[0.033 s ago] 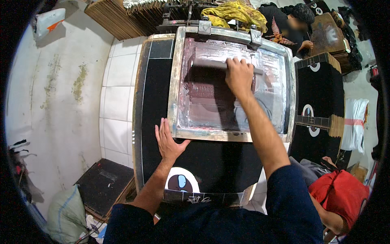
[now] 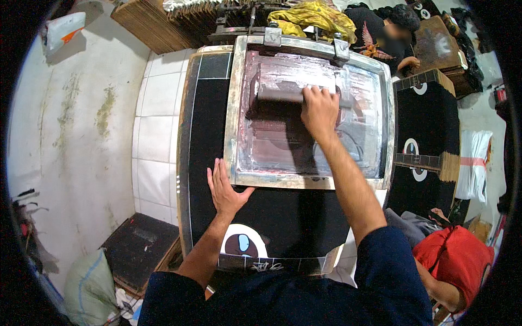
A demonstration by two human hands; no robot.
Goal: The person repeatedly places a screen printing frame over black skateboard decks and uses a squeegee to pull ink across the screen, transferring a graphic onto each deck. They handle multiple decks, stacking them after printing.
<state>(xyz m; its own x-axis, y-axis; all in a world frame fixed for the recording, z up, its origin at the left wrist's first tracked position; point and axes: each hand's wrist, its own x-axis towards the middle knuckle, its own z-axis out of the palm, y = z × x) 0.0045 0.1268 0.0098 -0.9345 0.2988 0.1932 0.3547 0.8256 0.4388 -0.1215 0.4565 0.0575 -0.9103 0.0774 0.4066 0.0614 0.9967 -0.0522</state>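
Observation:
My right hand (image 2: 319,113) is closed over the top of a squeegee (image 2: 278,96), a long grey bar lying across a screen printing frame (image 2: 280,180). Dark brownish ink smears (image 2: 272,122) mark the mesh around it. At the frame's near left corner rests my left hand (image 2: 225,194), fingers stretched along the side and thumb beside the near edge. Beneath the frame lies black fabric (image 2: 304,209) on a board, printed near me with a white, brown and blue eye shape (image 2: 239,242).
Metal clamps (image 2: 273,37) hold the frame's far side. Yellow cloth (image 2: 321,19) lies behind them. Black printed panels (image 2: 427,119) are on the right. A person in red (image 2: 454,266) is at lower right, another person (image 2: 375,32) at far right. A sack (image 2: 89,288) stands lower left.
My right hand and the squeegee have moved slightly toward me over the mesh. My left hand stays at the frame's corner.

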